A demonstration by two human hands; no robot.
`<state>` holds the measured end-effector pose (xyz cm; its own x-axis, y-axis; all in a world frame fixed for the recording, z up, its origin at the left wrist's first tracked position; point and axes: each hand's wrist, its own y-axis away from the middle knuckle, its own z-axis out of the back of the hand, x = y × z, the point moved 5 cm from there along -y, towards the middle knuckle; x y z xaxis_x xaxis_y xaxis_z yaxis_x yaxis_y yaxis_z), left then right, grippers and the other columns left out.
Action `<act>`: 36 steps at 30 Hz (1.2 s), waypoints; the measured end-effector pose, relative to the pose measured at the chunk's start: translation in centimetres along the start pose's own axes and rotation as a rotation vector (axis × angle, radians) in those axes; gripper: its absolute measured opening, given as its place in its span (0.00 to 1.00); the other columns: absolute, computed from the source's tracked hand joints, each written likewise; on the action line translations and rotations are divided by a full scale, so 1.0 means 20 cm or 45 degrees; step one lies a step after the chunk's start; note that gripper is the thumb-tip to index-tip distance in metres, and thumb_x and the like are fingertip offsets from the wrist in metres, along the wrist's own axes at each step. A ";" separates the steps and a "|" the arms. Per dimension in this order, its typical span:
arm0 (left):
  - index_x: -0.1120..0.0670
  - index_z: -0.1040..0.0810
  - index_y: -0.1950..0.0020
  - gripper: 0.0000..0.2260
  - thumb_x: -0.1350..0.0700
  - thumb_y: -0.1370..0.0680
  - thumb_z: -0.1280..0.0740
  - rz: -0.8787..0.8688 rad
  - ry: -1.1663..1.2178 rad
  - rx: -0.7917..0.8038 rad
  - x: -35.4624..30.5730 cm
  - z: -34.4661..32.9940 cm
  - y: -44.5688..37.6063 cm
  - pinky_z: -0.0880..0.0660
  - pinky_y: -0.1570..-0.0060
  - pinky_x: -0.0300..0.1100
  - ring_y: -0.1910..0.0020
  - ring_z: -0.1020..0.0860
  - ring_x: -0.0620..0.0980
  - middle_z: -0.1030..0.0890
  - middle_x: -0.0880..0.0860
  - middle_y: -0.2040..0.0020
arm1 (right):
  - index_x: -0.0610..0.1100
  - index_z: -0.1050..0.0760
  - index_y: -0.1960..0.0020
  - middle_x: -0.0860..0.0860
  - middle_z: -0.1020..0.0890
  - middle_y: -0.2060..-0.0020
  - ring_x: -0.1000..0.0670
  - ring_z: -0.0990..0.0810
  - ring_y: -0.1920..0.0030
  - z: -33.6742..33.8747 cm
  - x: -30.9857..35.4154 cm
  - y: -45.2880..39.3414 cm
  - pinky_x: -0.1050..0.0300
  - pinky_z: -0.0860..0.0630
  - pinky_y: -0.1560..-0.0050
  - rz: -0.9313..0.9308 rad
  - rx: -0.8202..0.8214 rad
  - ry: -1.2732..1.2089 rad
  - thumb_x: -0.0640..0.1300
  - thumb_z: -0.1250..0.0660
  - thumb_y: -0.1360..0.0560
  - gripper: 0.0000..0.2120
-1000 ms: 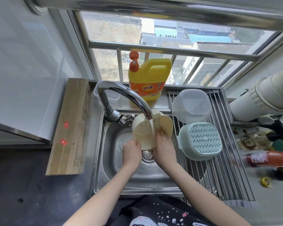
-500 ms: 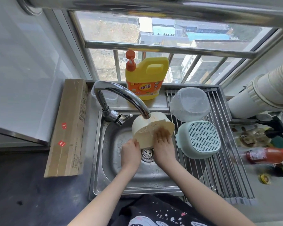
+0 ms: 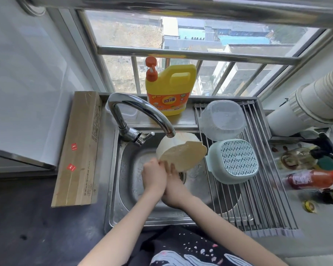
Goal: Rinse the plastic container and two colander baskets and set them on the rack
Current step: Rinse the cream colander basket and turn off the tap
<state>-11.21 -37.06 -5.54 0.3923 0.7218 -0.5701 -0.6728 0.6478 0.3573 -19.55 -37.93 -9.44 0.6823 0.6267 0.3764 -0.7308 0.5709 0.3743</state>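
Both hands over the steel sink [image 3: 123,189], centre frame. Left hand [image 3: 153,175] and right hand [image 3: 174,186] are side by side, touching, both gripping the lower edge of the cream colander basket [image 3: 183,156]. Left fingers curl onto the rim; right-hand fingers are mostly hidden behind the left hand and the basket, thumb lies on the rim.

Basket is tilted, its back directly under the outlet of the chrome faucet [image 3: 142,110]. Can't tell whether water is running.

Right of the sink, on the roll-up drying rack [image 3: 258,208]: clear plastic container [image 3: 222,120] upside down at the far end, mint-green colander basket [image 3: 236,160] upside down just below it, the two touching or nearly so.

Yellow dish soap jug [image 3: 170,89] with orange pump stands on the sill behind the faucet. Long cardboard box [image 3: 79,150] left of the sink. Bottles [image 3: 315,179] at right edge, blurred.
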 end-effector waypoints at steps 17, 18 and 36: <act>0.68 0.23 0.54 0.13 0.60 0.23 0.42 0.150 0.076 0.100 0.16 0.02 -0.08 0.22 0.58 0.52 0.56 0.20 0.64 0.19 0.66 0.56 | 0.44 0.55 0.22 0.46 0.62 0.24 0.48 0.71 0.26 0.02 -0.16 0.14 0.33 0.77 0.37 -0.350 -0.148 0.306 0.35 0.42 0.28 0.38; 0.67 0.23 0.55 0.13 0.60 0.24 0.42 0.183 0.116 0.123 0.18 0.00 -0.09 0.20 0.58 0.52 0.58 0.18 0.64 0.19 0.65 0.58 | 0.46 0.50 0.23 0.47 0.55 0.23 0.48 0.64 0.24 0.01 -0.14 0.15 0.35 0.75 0.34 -0.263 -0.132 0.226 0.35 0.43 0.28 0.36; 0.65 0.32 0.61 0.08 0.69 0.23 0.45 0.351 0.051 0.751 0.17 -0.04 -0.13 0.25 0.82 0.41 0.84 0.26 0.52 0.26 0.62 0.73 | 0.52 0.25 0.36 0.54 0.22 0.38 0.51 0.24 0.40 0.11 -0.33 0.05 0.51 0.29 0.36 0.012 0.522 -0.275 0.52 0.40 0.21 0.16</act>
<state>-8.69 -36.48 -8.99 0.2234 0.8785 -0.4223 -0.2838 0.4731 0.8341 -24.78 -42.64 -9.78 0.6961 0.4810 0.5331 -0.6985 0.2819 0.6578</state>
